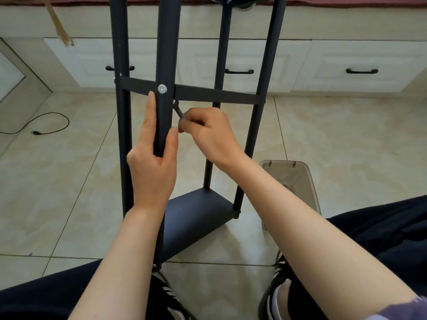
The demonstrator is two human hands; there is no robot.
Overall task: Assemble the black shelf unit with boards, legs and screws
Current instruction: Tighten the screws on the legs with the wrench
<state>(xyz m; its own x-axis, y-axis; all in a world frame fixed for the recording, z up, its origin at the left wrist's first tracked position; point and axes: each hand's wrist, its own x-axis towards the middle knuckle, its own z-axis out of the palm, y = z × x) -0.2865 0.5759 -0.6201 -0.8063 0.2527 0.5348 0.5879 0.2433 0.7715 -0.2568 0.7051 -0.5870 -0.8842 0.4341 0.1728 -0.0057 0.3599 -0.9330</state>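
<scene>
The black shelf unit [198,211] stands upright on the tiled floor in front of me, with several round black legs and a low board near the floor. A middle board [215,94] crosses the legs edge-on. A silver screw [162,89] sits in the nearest leg [165,54] at that board's height. My left hand [152,158] grips this leg just below the screw, forefinger stretched up along it. My right hand [208,132] pinches a small grey hex key [179,110], whose tip reaches up behind the leg under the board.
White cabinet drawers with black handles [361,71] line the wall behind. A translucent grey plastic box [300,179] sits on the floor to the right. A black cable [46,125] lies on the left. My knees and striped shoes [277,294] flank the shelf's base.
</scene>
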